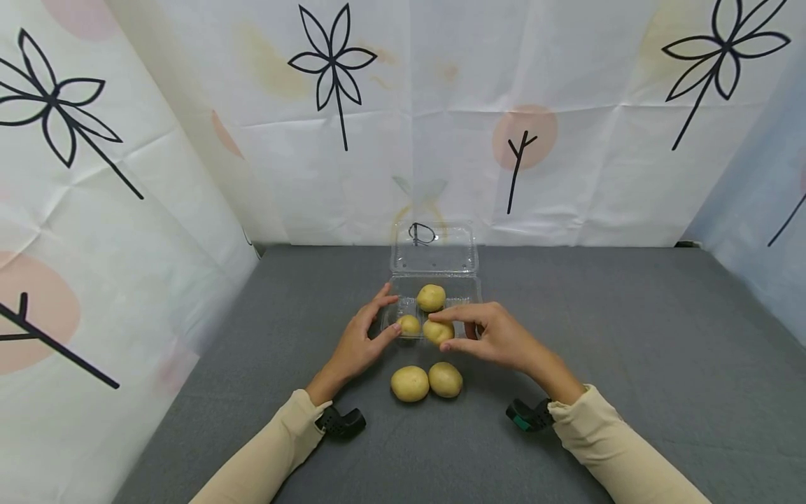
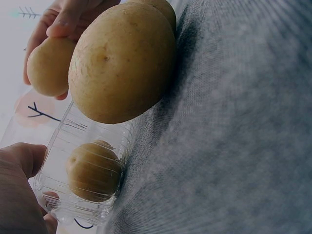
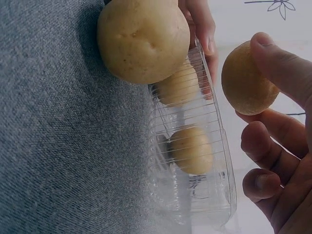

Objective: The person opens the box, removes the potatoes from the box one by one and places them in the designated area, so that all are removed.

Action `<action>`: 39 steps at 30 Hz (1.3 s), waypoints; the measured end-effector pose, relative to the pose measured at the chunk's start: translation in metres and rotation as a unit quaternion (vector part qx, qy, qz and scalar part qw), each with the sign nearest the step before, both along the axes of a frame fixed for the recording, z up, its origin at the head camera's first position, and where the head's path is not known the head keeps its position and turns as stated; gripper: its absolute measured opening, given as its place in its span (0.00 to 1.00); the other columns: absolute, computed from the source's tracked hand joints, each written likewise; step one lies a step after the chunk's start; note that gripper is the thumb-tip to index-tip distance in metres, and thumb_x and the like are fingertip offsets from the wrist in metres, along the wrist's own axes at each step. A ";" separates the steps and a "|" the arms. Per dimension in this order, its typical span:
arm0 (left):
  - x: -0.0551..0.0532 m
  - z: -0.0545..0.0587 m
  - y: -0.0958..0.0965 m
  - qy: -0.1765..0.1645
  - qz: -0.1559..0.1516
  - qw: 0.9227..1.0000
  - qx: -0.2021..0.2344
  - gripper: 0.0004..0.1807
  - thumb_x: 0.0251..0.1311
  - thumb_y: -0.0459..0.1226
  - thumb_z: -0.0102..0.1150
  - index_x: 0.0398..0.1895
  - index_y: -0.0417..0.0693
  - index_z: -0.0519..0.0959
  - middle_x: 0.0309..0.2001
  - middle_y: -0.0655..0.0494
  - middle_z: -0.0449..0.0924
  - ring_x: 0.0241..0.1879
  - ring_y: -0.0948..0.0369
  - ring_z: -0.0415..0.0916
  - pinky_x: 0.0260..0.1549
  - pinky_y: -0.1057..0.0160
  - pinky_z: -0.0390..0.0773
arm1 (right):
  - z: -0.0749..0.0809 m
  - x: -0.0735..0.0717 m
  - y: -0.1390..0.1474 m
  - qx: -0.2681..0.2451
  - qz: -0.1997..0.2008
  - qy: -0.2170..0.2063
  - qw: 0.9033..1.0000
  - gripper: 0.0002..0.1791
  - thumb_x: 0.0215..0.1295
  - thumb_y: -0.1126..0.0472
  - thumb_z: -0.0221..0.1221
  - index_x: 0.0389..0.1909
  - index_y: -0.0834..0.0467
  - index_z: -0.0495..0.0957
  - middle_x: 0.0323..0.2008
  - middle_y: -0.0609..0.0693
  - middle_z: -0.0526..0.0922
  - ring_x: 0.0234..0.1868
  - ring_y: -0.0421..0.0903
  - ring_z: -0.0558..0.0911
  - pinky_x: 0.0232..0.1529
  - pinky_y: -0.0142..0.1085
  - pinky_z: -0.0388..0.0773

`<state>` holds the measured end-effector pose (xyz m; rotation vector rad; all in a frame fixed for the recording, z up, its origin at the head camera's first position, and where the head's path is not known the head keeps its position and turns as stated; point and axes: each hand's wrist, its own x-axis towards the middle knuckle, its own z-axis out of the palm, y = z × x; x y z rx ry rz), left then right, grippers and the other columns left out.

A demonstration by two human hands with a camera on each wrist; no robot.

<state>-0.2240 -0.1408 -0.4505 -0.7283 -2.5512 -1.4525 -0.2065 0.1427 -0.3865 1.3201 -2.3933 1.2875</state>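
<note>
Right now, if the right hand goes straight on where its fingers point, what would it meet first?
Most likely the left hand. The right hand, pinching a potato, points toward it across the clear container; the two potatoes inside seem to lie lower, though depth is hard to judge.

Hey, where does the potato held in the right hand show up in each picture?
Head: held potato, right of centre, lower half.
Left wrist: upper left.
Right wrist: upper right.
Shared landmark: the clear plastic container, visible in all three views.
</note>
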 end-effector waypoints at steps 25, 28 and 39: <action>-0.001 0.000 0.000 0.006 -0.002 1.000 0.004 0.29 0.71 0.43 0.59 0.73 0.46 0.69 0.82 0.53 0.52 0.80 0.48 0.54 0.68 0.35 0.65 | 0.002 0.022 -0.018 -0.002 0.076 -0.020 0.997 0.22 0.57 0.60 0.74 0.54 0.57 0.86 0.48 0.52 0.90 0.17 0.28 0.68 0.18 0.26 0.70; 0.000 0.000 0.000 0.004 -0.002 1.000 0.003 0.29 0.72 0.43 0.58 0.74 0.46 0.69 0.82 0.54 0.51 0.80 0.48 0.53 0.69 0.35 0.65 | 0.002 0.027 -0.022 -0.004 0.093 -0.014 0.996 0.22 0.56 0.59 0.75 0.52 0.57 0.86 0.47 0.51 0.90 0.18 0.27 0.67 0.18 0.23 0.69; 0.000 0.001 0.000 0.003 0.001 1.000 -0.002 0.30 0.71 0.44 0.59 0.73 0.46 0.69 0.82 0.55 0.52 0.80 0.49 0.53 0.69 0.35 0.65 | 0.000 0.044 -0.036 0.006 0.139 0.024 0.990 0.22 0.56 0.56 0.75 0.52 0.56 0.86 0.47 0.49 0.90 0.39 0.39 0.86 0.36 0.27 0.80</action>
